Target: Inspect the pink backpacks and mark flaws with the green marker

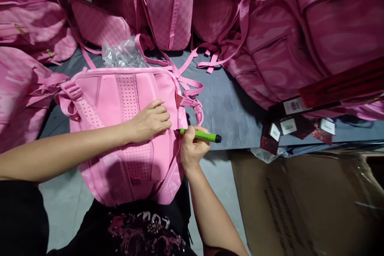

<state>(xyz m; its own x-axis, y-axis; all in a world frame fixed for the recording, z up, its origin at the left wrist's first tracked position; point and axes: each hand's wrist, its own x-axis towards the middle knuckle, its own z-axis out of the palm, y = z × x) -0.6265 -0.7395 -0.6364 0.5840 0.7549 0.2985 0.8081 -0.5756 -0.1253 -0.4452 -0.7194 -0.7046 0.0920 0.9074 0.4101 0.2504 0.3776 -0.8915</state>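
A pink backpack (144, 88) lies with its back panel up, its lower end against my lap. On that panel rests my left hand (153, 119), the fingers bent down and closed on the fabric; the thumb is hidden. My right hand (194, 144) grips a green marker pen (207, 135) with a black end, near the backpack's right side edge. The pen's dark tip points left and is at or just over the pink fabric; I cannot tell whether it touches. A side strap with a buckle (73, 91) hangs at the left corner.
Many pink bags (168, 8) crowd the back of the grey-covered table (216, 104). A clear plastic bag (123, 53) and loose pink straps (192, 84) lie behind the backpack. Dark tags with white labels (288, 126) hang at the right, above a large cardboard box (294, 200).
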